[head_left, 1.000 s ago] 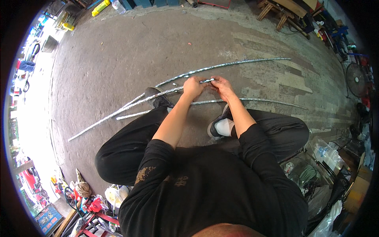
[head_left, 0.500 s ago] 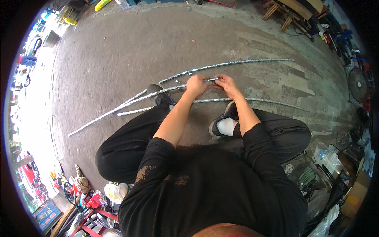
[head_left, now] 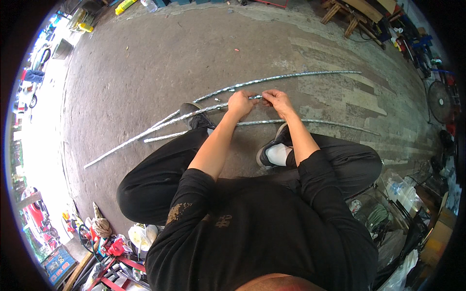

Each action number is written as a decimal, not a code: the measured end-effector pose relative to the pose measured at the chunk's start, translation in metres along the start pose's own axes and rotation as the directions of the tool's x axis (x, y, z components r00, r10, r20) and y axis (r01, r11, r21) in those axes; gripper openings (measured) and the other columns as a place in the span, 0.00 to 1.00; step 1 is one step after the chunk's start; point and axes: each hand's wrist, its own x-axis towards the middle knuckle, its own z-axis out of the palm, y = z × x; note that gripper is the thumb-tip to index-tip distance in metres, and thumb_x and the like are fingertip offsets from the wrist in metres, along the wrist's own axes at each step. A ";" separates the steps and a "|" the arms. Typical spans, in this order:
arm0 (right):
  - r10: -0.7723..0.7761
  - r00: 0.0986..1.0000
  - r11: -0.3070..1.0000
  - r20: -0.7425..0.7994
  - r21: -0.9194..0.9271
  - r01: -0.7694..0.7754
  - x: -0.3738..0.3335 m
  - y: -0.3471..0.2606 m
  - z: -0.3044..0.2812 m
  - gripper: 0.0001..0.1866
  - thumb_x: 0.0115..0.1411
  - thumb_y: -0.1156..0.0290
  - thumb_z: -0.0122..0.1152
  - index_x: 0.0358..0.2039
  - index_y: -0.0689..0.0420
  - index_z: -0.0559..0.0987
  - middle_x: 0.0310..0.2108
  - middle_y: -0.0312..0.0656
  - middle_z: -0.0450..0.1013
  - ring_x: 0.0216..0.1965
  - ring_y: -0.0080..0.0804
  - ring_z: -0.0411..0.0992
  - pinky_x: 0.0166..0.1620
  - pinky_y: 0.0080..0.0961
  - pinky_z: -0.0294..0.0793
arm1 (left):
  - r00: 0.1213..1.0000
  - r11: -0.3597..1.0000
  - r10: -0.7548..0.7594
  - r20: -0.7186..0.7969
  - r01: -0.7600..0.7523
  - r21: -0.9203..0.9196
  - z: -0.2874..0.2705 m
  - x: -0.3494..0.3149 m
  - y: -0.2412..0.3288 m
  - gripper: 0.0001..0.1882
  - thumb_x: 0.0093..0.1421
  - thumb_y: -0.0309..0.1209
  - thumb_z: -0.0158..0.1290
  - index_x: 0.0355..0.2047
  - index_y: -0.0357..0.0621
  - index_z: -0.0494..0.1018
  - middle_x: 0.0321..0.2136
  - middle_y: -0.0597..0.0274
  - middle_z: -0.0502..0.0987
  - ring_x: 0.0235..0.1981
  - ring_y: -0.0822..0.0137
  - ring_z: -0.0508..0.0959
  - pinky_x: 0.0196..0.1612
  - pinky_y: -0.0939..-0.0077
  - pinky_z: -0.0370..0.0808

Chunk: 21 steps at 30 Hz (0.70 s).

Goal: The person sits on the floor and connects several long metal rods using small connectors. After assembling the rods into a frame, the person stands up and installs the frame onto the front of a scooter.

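A long, thin silvery rod (head_left: 141,136), its surface shiny and crinkled like foil wrap, runs from the far end of my left hand's side down to the left. My left hand (head_left: 241,105) is closed around it close to its right end. At that end, the fingers of my right hand (head_left: 277,103) are pinched together on the tip. Beyond my hands lies a second silvery rod (head_left: 291,75) on the floor. A third rod (head_left: 335,125) passes on the nearer side, partly hidden by my forearm and shoes. A small silvery piece (head_left: 217,100) rests left of my left hand.
My bent legs and shoes (head_left: 277,154) frame the concrete floor (head_left: 160,58). Clutter with red straps (head_left: 109,281) sits at lower left, plastic bags (head_left: 403,189) at lower right. A round fan (head_left: 441,102) stands far right, a wooden trestle (head_left: 354,24) at back right.
My right hand's fingers have shifted slightly at the rod's tip, drawing a little nearer together. My left hand keeps its hold almost unmoved.
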 end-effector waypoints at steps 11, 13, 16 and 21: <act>0.135 0.973 0.961 -0.187 -0.216 -0.175 0.013 -0.005 0.013 0.29 0.63 0.44 0.57 0.31 0.64 0.79 0.17 0.38 0.70 0.17 0.26 0.67 0.21 0.28 0.66 | 1.000 0.999 0.011 -0.017 -0.012 -0.031 0.000 -0.002 0.000 0.20 0.52 0.44 0.64 0.45 0.53 0.82 0.37 0.52 0.83 0.38 0.55 0.83 0.44 0.64 0.77; -0.053 0.987 0.998 -0.154 -0.048 0.046 0.008 -0.001 0.021 0.28 0.63 0.45 0.56 0.35 0.64 0.79 0.16 0.37 0.69 0.16 0.26 0.66 0.20 0.28 0.65 | 0.999 1.000 0.012 -0.031 -0.013 -0.012 0.001 -0.002 -0.002 0.19 0.53 0.43 0.64 0.45 0.53 0.82 0.36 0.53 0.83 0.38 0.56 0.83 0.44 0.64 0.77; 0.010 0.998 0.979 -0.063 -0.204 -0.023 0.012 0.001 0.013 0.25 0.64 0.50 0.56 0.45 0.63 0.77 0.22 0.37 0.71 0.18 0.25 0.67 0.22 0.26 0.66 | 1.000 0.999 -0.022 0.014 0.022 -0.033 0.000 -0.002 0.003 0.19 0.53 0.43 0.63 0.44 0.54 0.82 0.36 0.53 0.83 0.37 0.55 0.83 0.43 0.64 0.77; 0.166 0.984 0.974 -0.065 -0.149 -0.174 0.002 -0.012 0.019 0.22 0.66 0.54 0.55 0.47 0.62 0.77 0.26 0.37 0.73 0.22 0.24 0.69 0.22 0.25 0.66 | 1.000 0.999 -0.013 -0.015 0.012 -0.050 0.002 0.000 -0.004 0.18 0.51 0.43 0.63 0.43 0.59 0.83 0.37 0.52 0.82 0.40 0.51 0.81 0.45 0.59 0.77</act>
